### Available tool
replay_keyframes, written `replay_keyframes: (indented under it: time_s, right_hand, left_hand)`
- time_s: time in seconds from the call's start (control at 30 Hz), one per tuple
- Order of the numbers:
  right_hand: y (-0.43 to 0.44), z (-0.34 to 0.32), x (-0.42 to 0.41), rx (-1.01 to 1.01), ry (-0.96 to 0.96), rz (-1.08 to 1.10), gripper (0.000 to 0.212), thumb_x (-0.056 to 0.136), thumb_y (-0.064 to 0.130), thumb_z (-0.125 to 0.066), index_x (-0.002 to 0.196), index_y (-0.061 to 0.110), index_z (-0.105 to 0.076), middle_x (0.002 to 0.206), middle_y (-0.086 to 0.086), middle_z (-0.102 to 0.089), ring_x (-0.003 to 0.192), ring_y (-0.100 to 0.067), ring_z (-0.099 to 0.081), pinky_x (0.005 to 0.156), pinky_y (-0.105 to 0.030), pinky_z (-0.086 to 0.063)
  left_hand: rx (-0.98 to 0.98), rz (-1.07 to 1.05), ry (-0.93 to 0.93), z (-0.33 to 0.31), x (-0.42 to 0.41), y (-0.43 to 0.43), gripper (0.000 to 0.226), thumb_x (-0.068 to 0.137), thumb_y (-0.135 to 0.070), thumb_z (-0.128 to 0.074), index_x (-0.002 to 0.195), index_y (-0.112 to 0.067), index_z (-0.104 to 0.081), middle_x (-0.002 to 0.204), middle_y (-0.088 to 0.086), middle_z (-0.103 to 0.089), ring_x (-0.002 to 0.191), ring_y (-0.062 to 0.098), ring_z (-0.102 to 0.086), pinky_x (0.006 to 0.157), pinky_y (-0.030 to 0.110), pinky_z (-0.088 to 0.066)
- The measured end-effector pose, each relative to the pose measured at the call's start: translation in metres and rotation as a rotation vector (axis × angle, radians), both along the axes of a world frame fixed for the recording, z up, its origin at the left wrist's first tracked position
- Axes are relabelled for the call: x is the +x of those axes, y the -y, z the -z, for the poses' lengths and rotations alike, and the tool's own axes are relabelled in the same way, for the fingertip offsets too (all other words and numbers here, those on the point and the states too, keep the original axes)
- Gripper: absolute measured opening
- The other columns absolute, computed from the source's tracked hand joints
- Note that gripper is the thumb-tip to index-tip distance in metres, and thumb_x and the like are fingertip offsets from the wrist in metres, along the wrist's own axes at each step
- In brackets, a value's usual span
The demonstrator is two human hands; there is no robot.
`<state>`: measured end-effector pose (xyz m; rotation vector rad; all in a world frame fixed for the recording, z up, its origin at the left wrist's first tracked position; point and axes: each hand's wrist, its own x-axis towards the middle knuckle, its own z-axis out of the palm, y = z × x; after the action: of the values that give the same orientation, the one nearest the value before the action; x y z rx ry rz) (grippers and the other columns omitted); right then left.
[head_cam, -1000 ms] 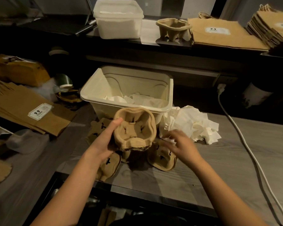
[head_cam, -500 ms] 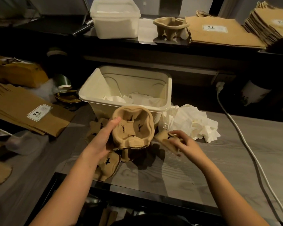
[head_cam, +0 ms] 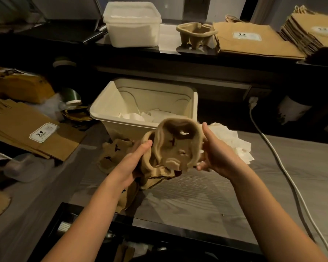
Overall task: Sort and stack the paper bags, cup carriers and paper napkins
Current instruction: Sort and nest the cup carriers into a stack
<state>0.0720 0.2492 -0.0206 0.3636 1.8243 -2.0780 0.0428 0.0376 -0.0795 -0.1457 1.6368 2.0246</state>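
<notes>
Left of the tub (head_cam: 125,129), paper bags (head_cam: 27,127) lie flat. Before the tub, above loose carriers (head_cam: 114,156) on the bench (head_cam: 197,195), the left hand (head_cam: 134,159) grips one cup carrier (head_cam: 151,167) by its left edge; the right hand (head_cam: 216,152) curls round a second carrier (head_cam: 176,144), overlapping it from the right, seemingly ready to nest. Napkins (head_cam: 235,142) lie right of the tub.

The cup carriers (head_cam: 176,146) are dull tan-brown with dark slit marks. The paper bags (head_cam: 13,127) are kraft brown, and one carries a white label (head_cam: 44,131) printed in black. The napkins (head_cam: 233,142) are white, the bin (head_cam: 125,129) is cream and the tub (head_cam: 133,29) is milky white. The bench (head_cam: 206,197) is grey with a fine wood grain.
</notes>
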Motion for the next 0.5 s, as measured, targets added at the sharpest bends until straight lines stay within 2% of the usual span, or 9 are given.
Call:
replay_keyframes:
  time_s: [0.07,0.13,0.27,0.3,0.37,0.4,0.5]
  right_hand:
    - [0.002,-0.003,-0.002,0.175,-0.073,0.042,0.051,0.096,0.056,-0.021,0.104,0.023,-0.058,0.101,-0.01,-0.061,0.054,-0.012,-0.061,0.043,-0.021,-0.048]
    - [0.002,-0.003,-0.003,0.22,-0.114,0.102,0.05,0.097,0.055,-0.017,0.1,0.026,-0.058,0.102,-0.01,-0.061,0.061,-0.011,-0.062,0.044,-0.021,-0.048]
    - [0.004,-0.001,-0.005,0.401,-0.188,0.151,0.038,0.096,0.054,-0.022,0.093,0.033,-0.053,0.098,0.004,-0.06,0.088,-0.013,-0.059,0.065,-0.027,-0.049]
    - [0.004,0.001,-0.005,0.449,-0.237,0.151,0.031,0.096,0.053,-0.027,0.095,0.034,-0.052,0.097,0.009,-0.058,0.088,-0.01,-0.058,0.065,-0.025,-0.049]
    - [0.002,0.004,-0.005,0.576,-0.33,0.127,0.015,0.094,0.044,-0.044,0.103,0.033,-0.048,0.093,0.016,-0.053,0.08,-0.003,-0.057,0.054,-0.017,-0.047]
    - [0.0,0.005,-0.005,0.63,-0.365,0.126,0.014,0.093,0.038,-0.05,0.105,0.031,-0.049,0.091,0.017,-0.053,0.077,-0.002,-0.058,0.05,-0.013,-0.045]
    - [-0.003,0.009,-0.007,0.628,-0.383,0.163,0.011,0.093,0.027,-0.055,0.102,0.021,-0.056,0.085,0.005,-0.061,0.067,-0.004,-0.058,0.046,-0.012,-0.042]
  left_hand:
    - [0.03,0.006,0.002,0.002,0.0,0.002,0.061,0.079,-0.052,-0.065,0.13,-0.022,-0.053,0.124,0.006,-0.063,0.118,0.022,-0.057,0.104,0.043,-0.04]
    - [0.032,0.004,0.01,0.003,-0.001,0.004,0.068,0.071,-0.056,-0.068,0.13,-0.025,-0.054,0.126,0.005,-0.062,0.119,0.022,-0.056,0.105,0.045,-0.039]
    - [-0.003,-0.006,-0.009,0.002,0.001,0.0,0.061,0.075,-0.053,-0.065,0.129,-0.026,-0.053,0.122,0.003,-0.064,0.117,0.021,-0.057,0.104,0.044,-0.041]
    - [-0.008,-0.011,-0.01,0.002,0.001,-0.001,0.06,0.074,-0.052,-0.062,0.128,-0.026,-0.053,0.121,0.003,-0.065,0.116,0.021,-0.057,0.103,0.043,-0.041]
    - [0.003,-0.023,-0.012,0.001,0.002,-0.003,0.06,0.071,-0.049,-0.06,0.126,-0.026,-0.054,0.117,0.003,-0.066,0.114,0.021,-0.058,0.102,0.041,-0.042]
    - [0.01,-0.027,-0.016,-0.001,0.002,-0.005,0.059,0.07,-0.048,-0.059,0.124,-0.027,-0.055,0.115,0.002,-0.067,0.112,0.02,-0.059,0.1,0.039,-0.043]
    - [0.037,-0.045,-0.016,-0.004,0.003,-0.011,0.052,0.069,-0.045,-0.058,0.118,-0.029,-0.056,0.107,0.001,-0.069,0.107,0.018,-0.061,0.093,0.036,-0.046]
